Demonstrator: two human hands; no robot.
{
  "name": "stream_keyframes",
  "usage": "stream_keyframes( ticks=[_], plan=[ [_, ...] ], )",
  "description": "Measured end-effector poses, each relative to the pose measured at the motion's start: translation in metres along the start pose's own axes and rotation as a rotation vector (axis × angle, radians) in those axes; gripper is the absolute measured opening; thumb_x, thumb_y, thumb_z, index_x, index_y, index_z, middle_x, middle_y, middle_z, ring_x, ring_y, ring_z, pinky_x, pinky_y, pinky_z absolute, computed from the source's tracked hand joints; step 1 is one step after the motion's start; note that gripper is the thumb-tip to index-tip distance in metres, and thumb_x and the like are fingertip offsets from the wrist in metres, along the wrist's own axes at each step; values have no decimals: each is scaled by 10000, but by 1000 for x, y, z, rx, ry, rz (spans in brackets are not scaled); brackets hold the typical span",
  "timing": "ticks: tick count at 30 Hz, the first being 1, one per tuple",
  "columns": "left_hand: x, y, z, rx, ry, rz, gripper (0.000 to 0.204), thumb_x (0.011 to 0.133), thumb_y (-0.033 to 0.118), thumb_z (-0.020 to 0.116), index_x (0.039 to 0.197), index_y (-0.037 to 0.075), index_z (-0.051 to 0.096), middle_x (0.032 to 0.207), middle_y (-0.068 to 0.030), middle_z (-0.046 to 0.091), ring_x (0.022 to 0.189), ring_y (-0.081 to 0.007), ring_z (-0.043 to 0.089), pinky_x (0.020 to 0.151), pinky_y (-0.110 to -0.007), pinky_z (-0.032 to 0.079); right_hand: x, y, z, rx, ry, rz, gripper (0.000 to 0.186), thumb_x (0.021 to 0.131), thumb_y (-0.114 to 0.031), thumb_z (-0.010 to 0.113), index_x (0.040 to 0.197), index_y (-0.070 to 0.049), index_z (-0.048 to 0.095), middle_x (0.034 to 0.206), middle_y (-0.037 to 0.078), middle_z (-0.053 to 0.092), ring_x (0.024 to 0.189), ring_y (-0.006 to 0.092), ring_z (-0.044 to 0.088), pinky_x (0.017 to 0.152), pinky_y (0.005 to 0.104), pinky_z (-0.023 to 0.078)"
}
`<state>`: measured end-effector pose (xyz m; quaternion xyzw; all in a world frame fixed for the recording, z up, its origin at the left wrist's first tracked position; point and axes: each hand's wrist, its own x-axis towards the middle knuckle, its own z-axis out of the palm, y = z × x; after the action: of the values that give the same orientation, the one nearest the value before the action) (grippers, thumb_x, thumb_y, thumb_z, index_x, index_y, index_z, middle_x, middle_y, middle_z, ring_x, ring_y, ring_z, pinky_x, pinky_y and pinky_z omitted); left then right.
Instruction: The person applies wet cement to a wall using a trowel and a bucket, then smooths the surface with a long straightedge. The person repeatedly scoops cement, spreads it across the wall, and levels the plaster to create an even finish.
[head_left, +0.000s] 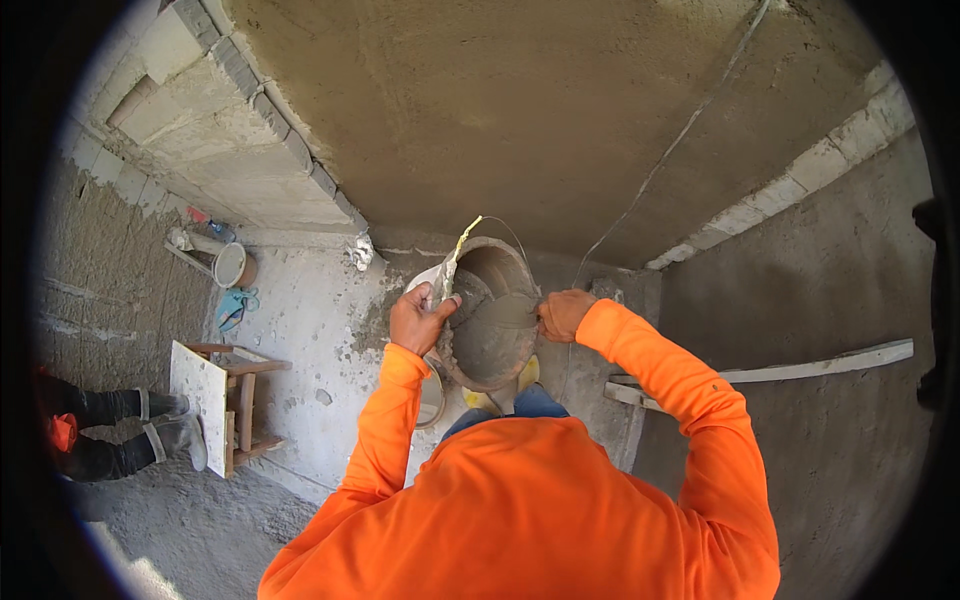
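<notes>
A grey, mortar-caked bucket point(495, 310) is tipped toward me in front of my chest, its mouth facing up and away. My right hand point(562, 313) grips the bucket's right rim. My left hand point(418, 318) is closed on a mortar-smeared trowel point(447, 275), whose blade reaches into the bucket's left side. Wet grey mortar point(495, 335) lines the inside of the bucket. Both arms wear bright orange sleeves. My yellow boot toes point(527, 372) show just below the bucket.
Freshly plastered wall point(540, 110) rises ahead, with a taut string point(660, 160) across it. Block wall point(215, 130) at left. A wooden stool with a board point(215, 400), another person's boots point(170, 430), a second bucket point(232, 265) and a long wooden plank point(800, 365) lie on the floor.
</notes>
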<state>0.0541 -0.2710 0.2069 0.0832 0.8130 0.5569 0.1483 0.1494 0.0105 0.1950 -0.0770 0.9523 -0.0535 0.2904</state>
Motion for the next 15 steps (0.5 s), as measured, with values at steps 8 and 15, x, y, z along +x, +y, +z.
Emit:
stream_keyframes(
  ticks=[8,15],
  plan=[
    [20,21,40,-77,-113,-44,303,815,226,831,717,38,615,637,57,480,604,-85,399,562,-302,337,-44,2,63,1237,-335,48,511,979,-420,656,1280,-7,668,689,74,592,565,180,583,537,341,505],
    [15,-3,45,-458,16,-156,183,830,121,798,758,60,642,751,47,601,677,-70,479,621,-275,383,-67,-15,51,1448,-36,199,409,992,-427,658,1070,-29,607,615,-3,469,463,113,450,411,309,386]
  ],
)
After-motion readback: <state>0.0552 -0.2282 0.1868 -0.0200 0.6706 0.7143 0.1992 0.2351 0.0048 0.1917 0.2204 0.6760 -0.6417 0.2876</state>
